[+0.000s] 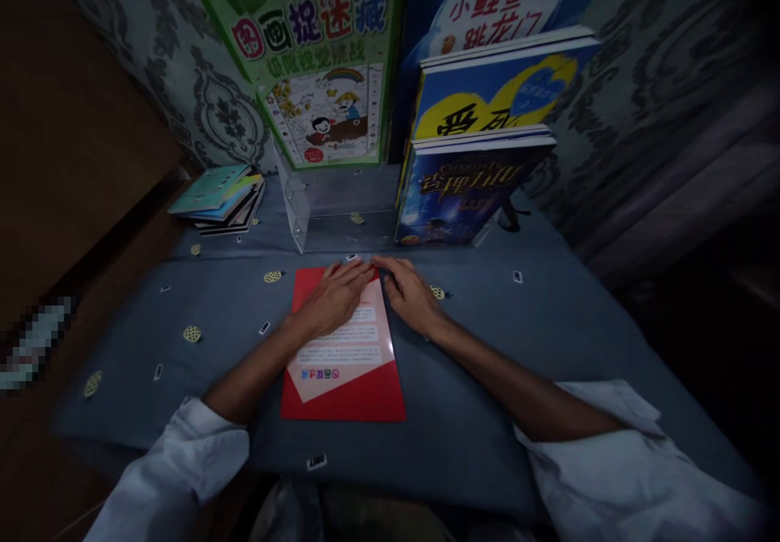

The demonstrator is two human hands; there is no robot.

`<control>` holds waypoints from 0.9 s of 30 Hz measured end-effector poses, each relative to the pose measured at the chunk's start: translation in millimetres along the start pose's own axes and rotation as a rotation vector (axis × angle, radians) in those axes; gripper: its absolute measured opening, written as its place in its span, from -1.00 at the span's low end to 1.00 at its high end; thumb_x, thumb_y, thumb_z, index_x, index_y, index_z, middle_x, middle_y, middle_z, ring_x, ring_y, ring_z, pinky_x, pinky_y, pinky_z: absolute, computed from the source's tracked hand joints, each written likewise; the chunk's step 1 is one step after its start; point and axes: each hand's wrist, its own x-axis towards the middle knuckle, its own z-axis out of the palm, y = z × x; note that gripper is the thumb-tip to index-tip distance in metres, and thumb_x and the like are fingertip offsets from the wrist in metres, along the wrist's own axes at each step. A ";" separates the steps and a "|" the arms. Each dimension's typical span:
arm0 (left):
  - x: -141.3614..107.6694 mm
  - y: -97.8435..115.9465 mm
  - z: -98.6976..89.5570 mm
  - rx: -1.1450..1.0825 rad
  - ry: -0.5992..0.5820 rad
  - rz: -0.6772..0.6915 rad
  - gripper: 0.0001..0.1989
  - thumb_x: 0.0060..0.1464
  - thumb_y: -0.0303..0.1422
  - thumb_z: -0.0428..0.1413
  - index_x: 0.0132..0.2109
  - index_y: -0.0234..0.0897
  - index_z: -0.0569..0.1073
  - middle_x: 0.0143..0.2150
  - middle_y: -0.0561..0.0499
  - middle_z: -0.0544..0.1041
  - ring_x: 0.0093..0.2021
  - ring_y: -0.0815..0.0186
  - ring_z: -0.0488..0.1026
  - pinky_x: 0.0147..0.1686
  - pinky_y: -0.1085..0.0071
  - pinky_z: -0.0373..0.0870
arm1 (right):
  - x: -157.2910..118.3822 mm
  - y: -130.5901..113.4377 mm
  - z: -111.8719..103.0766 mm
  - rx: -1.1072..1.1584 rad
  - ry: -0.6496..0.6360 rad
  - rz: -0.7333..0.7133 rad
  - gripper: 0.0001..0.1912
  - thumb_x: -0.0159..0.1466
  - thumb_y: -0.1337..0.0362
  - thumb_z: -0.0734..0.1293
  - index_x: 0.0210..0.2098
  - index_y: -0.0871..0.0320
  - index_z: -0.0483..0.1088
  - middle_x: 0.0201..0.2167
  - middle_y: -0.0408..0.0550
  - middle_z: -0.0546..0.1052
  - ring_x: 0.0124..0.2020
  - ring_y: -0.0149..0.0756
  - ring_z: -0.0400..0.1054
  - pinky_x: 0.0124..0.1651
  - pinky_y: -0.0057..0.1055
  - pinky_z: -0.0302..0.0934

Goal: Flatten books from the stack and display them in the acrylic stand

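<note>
A red book [347,400] with a pale printed panel lies flat on the cloth-covered table in front of me, its print upside down from my side. My left hand [336,298] rests palm down across the upper part of the book, fingers stretched toward its far right corner. At that corner, my right hand [411,294] lies along the right edge, fingers extended and thumb a little apart. Its fingertips are beside those of my left hand. Whether the right fingertips touch the cover, I cannot tell. Neither hand is closed around anything.
Behind the book stands a clear acrylic rack [298,215]. It bears a green picture book [329,62], a blue-and-yellow book [487,99] and a dark blue book [454,192]. A small stack of books [223,197] lies at the back left. Patterned cloth [366,485] covers the table.
</note>
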 end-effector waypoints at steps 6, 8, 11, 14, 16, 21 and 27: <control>-0.6 0.4 -1.2 -0.013 0.009 0.002 -0.53 0.41 -0.38 -0.20 0.38 -0.23 0.23 0.43 -0.12 0.28 0.49 0.15 0.05 0.41 -0.04 0.01 | 0.8 -4.0 -1.5 -0.043 -0.022 -0.015 -0.48 0.29 0.46 0.16 0.17 0.06 0.43 0.05 0.03 0.56 0.10 -0.04 0.37 0.20 0.02 0.27; -0.7 1.2 -2.6 -0.019 0.008 0.003 -0.53 0.41 -0.38 -0.20 0.38 -0.21 0.25 0.42 -0.10 0.29 0.49 0.14 0.05 0.41 -0.04 0.02 | 1.1 -6.4 -2.4 -0.058 -0.031 -0.015 -0.49 0.28 0.46 0.17 0.16 0.06 0.44 0.03 0.03 0.57 0.09 -0.03 0.37 0.18 0.02 0.28; -0.6 2.8 -4.2 -0.017 0.008 -0.002 -0.53 0.40 -0.40 -0.19 0.36 -0.23 0.27 0.42 -0.10 0.30 0.49 0.14 0.06 0.41 -0.01 0.03 | 1.4 -9.8 -3.2 -0.078 -0.046 -0.006 -0.53 0.28 0.43 0.19 0.13 0.10 0.46 0.02 0.06 0.57 0.07 -0.01 0.38 0.18 0.02 0.27; -0.5 4.0 -4.9 -0.008 -0.002 -0.010 -0.54 0.39 -0.41 -0.17 0.35 -0.26 0.28 0.41 -0.12 0.31 0.49 0.14 0.07 0.41 -0.02 0.03 | 1.7 -12.9 -3.3 -0.102 -0.064 0.004 -0.56 0.28 0.40 0.20 0.11 0.14 0.47 0.02 0.09 0.57 0.08 0.02 0.37 0.17 0.04 0.26; -0.6 4.3 -5.1 -0.004 -0.005 -0.010 -0.54 0.39 -0.42 -0.17 0.35 -0.27 0.29 0.41 -0.13 0.31 0.48 0.14 0.07 0.41 -0.02 0.03 | 1.7 -14.5 -3.1 -0.122 -0.071 0.001 -0.56 0.28 0.39 0.21 0.11 0.14 0.46 0.03 0.10 0.57 0.08 0.03 0.37 0.16 0.03 0.26; -1.1 7.0 -7.3 0.016 0.009 -0.004 -0.55 0.39 -0.41 -0.15 0.35 -0.23 0.29 0.40 -0.12 0.32 0.48 0.15 0.09 0.40 -0.02 0.05 | 0.8 -16.7 -2.4 -0.222 -0.086 -0.027 -0.57 0.32 0.31 0.22 0.14 0.16 0.43 0.04 0.13 0.56 0.07 0.06 0.37 0.11 0.01 0.26; -7.9 11.1 -13.4 0.114 0.008 -0.053 -0.58 0.38 -0.42 -0.10 0.31 -0.29 0.34 0.37 -0.12 0.37 0.44 0.11 0.18 0.37 0.01 0.10 | -0.1 -17.2 -3.2 -0.322 -0.108 -0.048 -0.57 0.35 0.29 0.20 0.16 0.24 0.44 0.07 0.18 0.55 0.09 0.07 0.36 0.10 -0.01 0.25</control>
